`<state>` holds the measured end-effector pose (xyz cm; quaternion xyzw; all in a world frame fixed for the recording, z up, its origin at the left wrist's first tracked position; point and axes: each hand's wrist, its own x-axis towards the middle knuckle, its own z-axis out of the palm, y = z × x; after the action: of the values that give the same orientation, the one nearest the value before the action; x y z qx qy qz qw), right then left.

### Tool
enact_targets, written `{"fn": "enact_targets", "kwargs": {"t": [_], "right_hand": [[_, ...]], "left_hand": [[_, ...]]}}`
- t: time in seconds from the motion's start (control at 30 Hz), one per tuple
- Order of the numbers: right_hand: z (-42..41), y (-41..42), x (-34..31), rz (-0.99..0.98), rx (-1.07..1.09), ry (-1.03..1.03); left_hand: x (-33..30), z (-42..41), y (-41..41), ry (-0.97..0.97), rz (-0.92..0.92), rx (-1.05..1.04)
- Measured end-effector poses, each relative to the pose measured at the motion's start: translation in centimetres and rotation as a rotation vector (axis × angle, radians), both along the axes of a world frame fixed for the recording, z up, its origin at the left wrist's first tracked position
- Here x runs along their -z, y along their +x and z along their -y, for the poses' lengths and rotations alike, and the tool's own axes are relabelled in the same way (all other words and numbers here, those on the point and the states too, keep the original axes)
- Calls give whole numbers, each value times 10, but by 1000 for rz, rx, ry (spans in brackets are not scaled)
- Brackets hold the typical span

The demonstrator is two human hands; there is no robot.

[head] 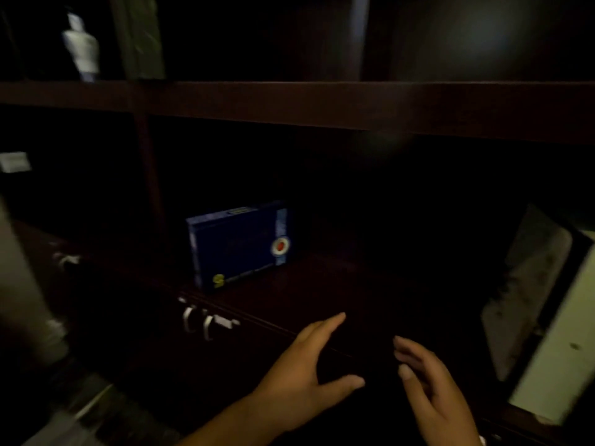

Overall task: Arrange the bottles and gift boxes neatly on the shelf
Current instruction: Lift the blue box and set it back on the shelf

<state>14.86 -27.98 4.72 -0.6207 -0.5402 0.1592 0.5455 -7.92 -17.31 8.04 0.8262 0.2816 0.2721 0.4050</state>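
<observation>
Both hands empty, fingers spread wide: left hand (306,378), right hand (431,394). Blue gift box (240,246) stands on edge on the shelf (338,284), up-left of my fingers, long axis left-right; left hand nearer.

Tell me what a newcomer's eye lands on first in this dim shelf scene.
The glossy dark blue rectangular gift box stands upright alone in the dark wooden shelf compartment, left of centre. Below it, the bare left hand and right hand hover open and empty. A blurred white bottle sits on the upper shelf at far left.
</observation>
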Motion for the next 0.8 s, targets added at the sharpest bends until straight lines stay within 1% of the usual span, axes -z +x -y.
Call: {"fn": "enact_targets", "kwargs": {"t": [0.17, 0.3, 0.43, 0.57, 0.7, 0.8], "right_hand": [[-65, -58, -9, -43, -34, -20], [-117, -79, -4, -61, -80, -57], [-178, -81, 0, -71, -105, -108], [-252, -74, -4, -84, -155, -132], [-336, -62, -15, -98, -163, -149], [-398, -53, -28, -64, -170, -160]], "left_hand": [[0, -50, -76, -44, 33, -177], [6, -95, -115, -93, 95, -332], [14, -141, -132, -110, 126, -420], [14, -191, -139, -76, 163, -533], [10, -243, -141, -69, 217, -694], [7, -274, -143, -87, 250, -760]]}}
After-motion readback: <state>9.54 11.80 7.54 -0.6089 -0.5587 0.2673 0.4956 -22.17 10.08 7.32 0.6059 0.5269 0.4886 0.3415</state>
